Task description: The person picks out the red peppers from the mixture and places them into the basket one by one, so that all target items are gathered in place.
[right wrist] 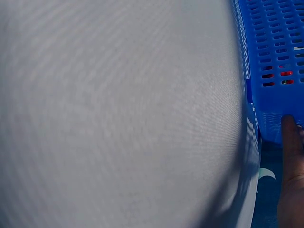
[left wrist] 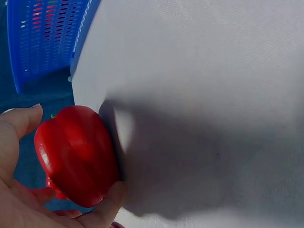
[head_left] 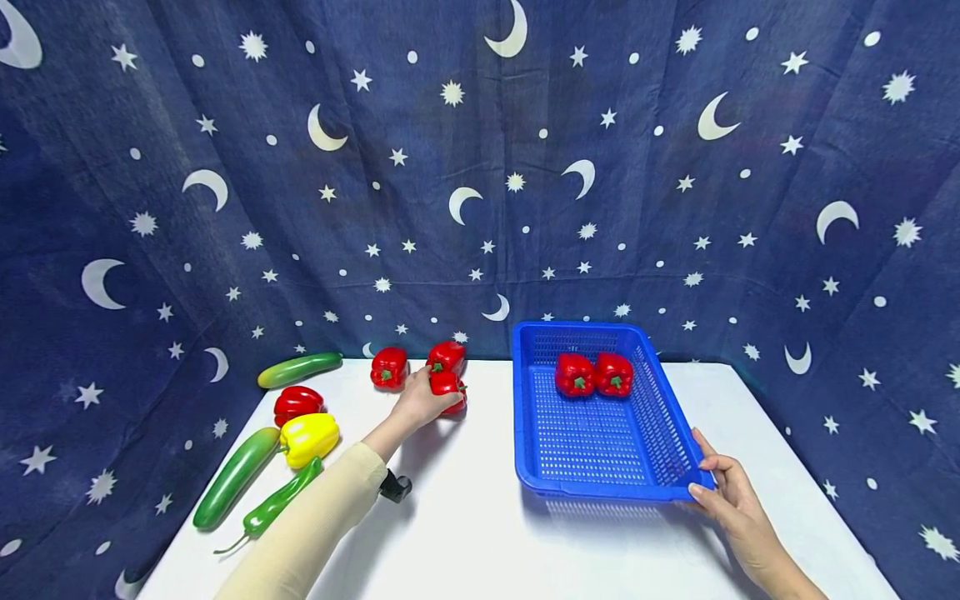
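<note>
My left hand [head_left: 422,402] reaches over the table, its fingers and thumb curled round a red bell pepper [head_left: 444,383]. In the left wrist view this bell pepper [left wrist: 78,154] sits between the digits, a fingertip against its lower side. Directly behind it is another red bell pepper [head_left: 447,357], partly covered, and one more red bell pepper [head_left: 390,368] lies left of the hand. On the right, my right hand [head_left: 738,508] grips the near right corner of a blue plastic basket [head_left: 600,492], thumb over the rim. Two red bell peppers [head_left: 595,375] sit together inside toward its back.
Along the table's left side lie a cucumber [head_left: 300,369], a red bell pepper [head_left: 297,404], a yellow bell pepper [head_left: 310,439], a larger cucumber [head_left: 237,477] and a long green chili pepper [head_left: 282,498]. A blue star-and-moon curtain [head_left: 480,167] hangs behind the white table [head_left: 472,533].
</note>
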Tool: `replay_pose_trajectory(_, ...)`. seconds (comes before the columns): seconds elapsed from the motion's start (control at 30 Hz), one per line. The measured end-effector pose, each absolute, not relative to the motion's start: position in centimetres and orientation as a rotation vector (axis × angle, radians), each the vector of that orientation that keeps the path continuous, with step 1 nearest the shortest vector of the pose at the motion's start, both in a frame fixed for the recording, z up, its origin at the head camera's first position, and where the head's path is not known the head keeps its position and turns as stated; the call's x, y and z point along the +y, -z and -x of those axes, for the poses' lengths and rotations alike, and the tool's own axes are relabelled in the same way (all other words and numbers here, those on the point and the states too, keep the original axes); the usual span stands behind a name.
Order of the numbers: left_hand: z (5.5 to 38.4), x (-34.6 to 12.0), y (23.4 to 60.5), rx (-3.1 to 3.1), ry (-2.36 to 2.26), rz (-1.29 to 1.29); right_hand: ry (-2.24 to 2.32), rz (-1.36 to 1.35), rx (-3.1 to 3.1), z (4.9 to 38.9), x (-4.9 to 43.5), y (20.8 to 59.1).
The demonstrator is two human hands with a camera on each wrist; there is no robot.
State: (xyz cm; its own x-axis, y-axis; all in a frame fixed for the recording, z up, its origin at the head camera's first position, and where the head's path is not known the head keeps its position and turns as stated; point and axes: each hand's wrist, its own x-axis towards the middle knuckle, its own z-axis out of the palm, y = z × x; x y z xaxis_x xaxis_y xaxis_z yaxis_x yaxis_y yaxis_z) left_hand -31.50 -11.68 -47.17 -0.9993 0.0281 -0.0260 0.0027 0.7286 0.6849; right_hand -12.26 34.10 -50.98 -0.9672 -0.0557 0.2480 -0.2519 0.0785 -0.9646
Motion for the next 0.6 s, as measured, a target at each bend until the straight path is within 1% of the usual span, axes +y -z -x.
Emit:
replay_pose_trajectory(0.17,31.66,-11.35,47.23,2.903,-1.143,-0.014,-2.021,-0.349,-2.182,12.18,34.07,50.99)
replay_pose_trajectory(0.37,31.85,-11.06,47.30,2.899,-1.168,0.014,-2.021,-0.318,-2.187,12.16,34.03,50.92)
replay_pose_trajectory(0.6,31.78,-10.99,47.66,2.894,-1.177,0.032,-2.046,-0.393,-2.132,12.15,33.94,50.85)
